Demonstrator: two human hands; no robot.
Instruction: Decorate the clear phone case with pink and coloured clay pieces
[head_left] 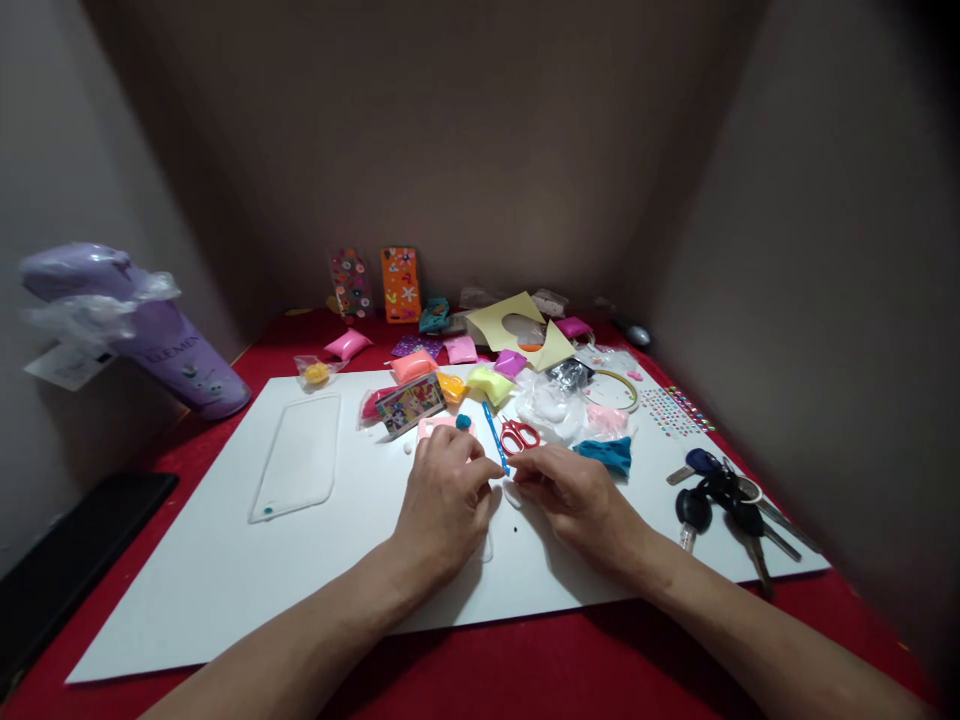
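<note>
My left hand [451, 497] rests over the middle of the white board [187, 600], fingers curled, thumb and forefinger close together near the lower end of a blue tool [493, 435]. Facing it, my right hand [574, 500] has its fingertips pinched just above a small white piece [513, 493]. What either hand holds is too small or hidden to make out. Red-handled scissors [519, 436] lie just beyond the fingertips. A pink item [436, 426] and a teal lump [463, 422] show behind my left hand. A clear phone case [298, 458] lies flat at the left.
Colourful clay packets [414, 367] and yellow paper [499, 325] lie at the back. Keys [724, 495] lie at the right, below a sheet of coloured gems [675, 410]. A purple bottle [172, 345] leans at the left, with a black object [82, 550] nearer the front.
</note>
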